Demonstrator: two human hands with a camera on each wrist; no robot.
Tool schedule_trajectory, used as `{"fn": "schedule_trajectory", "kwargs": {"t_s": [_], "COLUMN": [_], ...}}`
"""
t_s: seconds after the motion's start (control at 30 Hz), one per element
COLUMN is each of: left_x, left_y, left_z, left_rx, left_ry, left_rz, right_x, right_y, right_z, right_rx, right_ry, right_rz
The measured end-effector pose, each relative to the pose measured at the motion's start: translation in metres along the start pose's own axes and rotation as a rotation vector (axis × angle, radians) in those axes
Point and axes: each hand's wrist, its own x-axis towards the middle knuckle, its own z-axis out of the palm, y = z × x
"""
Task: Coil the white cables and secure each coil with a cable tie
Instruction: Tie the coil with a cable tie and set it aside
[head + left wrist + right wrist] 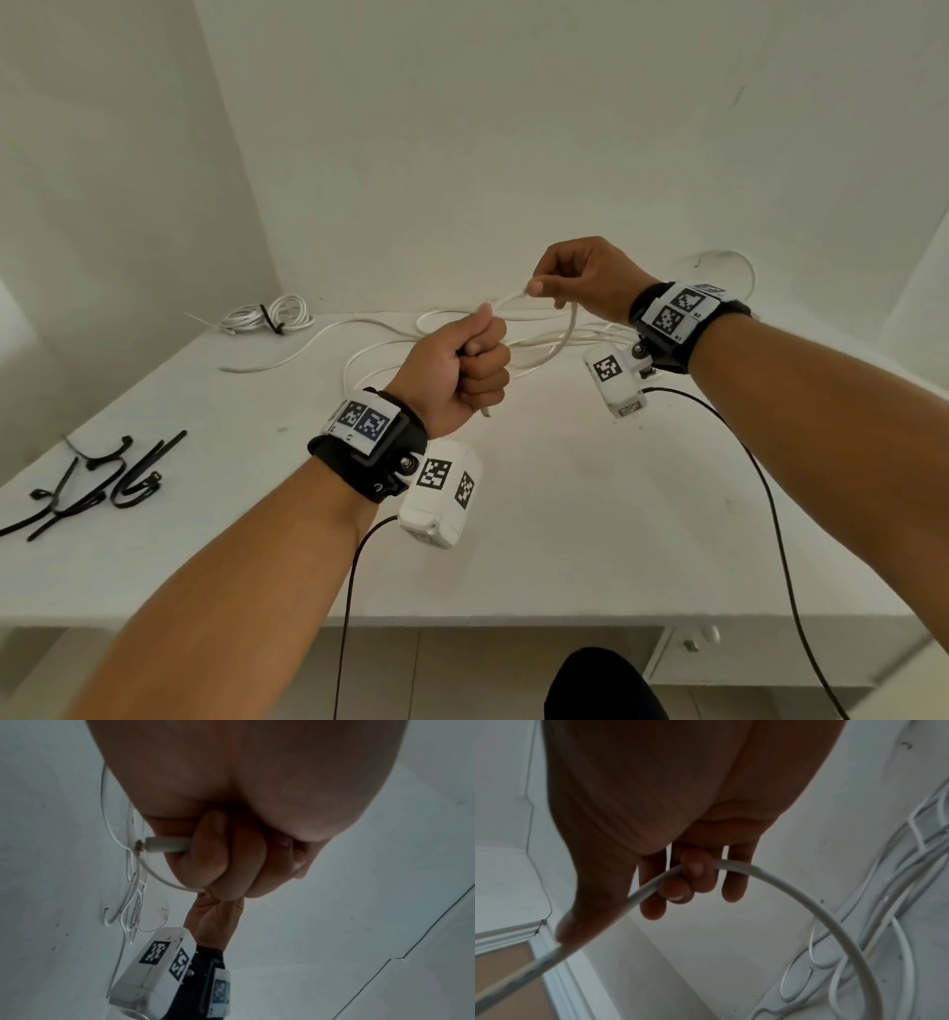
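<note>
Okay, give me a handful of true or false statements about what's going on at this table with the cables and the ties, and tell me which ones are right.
1. The left hand is closed in a fist around a white cable. True.
2. The right hand is empty. False: it pinches the same white cable, which loops down between the two hands.
3. One tied coil already lies at the far left of the table. True.
4. The spare cable ties are white. False: they are black, lying loose at the table's left edge.
5. All remaining cable is coiled. False: loose white strands sprawl behind the hands.
</note>
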Motion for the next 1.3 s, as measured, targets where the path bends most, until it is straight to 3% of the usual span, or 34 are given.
{"fn": "schedule_trajectory", "kwargs": {"t_s": [0.17,0.3,0.47,0.57,0.67,0.87,1.03,1.3], "left_x": [0.002,0.015,0.041,0.053,0.063,0.086,0.098,0.097], "left_y": [0.009,0.021,0.021,0.016,0.005,-0.008,-0.027,-0.035], "left_z": [0.003,0.001,-0.001,-0.01,-0.019,-0.02,-0.015,-0.018], "left_rx": [-0.041,-0.095,-0.078,0.079,0.39,0.645,1.018,1.158], "left_ry": [0.028,0.064,0.313,0.478,0.563,0.566,0.407,0.271], "left_rz": [0.158,0.293,0.397,0.436,0.434,0.352,0.217,0.099], "right_x": [-0.013,-0.026,-0.041,-0.047,-0.048,-0.057,-0.057,-0.06], "right_y": [0.025,0.04,0.028,0.025,0.025,0.026,0.021,0.009], "right_z": [0.003,0.029,0.06,0.068,0.073,0.073,0.055,0.033], "right_rx": [0.033,-0.039,-0.191,-0.211,-0.247,-0.326,-0.413,-0.503], "right_ry": [0.043,-0.015,-0.107,-0.135,-0.174,-0.245,-0.213,-0.144], "right_rz": [0.086,0.138,0.106,0.075,0.064,0.035,0.007,0.011]}}
